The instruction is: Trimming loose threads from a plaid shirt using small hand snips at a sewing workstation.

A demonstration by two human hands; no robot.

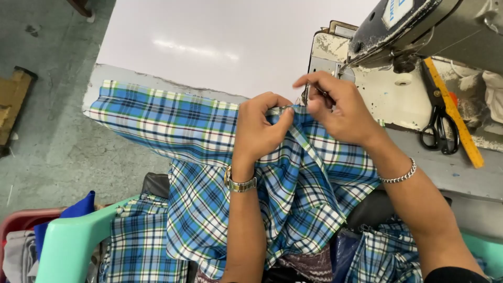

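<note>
Head view: both hands pinch a folded edge of soft blue plaid fabric [199, 136] draped over the white desk's [209, 42] near edge. Left hand [262, 128] and right hand [338, 107] sit close together beside the worn metal sewing machine [414, 31].

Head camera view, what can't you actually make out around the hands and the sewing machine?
- Needle and presser foot: hidden behind the right hand and the machine head.
- Small thing pinched in the right fingers: too small to tell.
- Plaid cloth edge being held: covered by the left hand.
- Sewing machine: cut off by the top and right edges.
- Scissors: blades partly under the yellow ruler.
</note>
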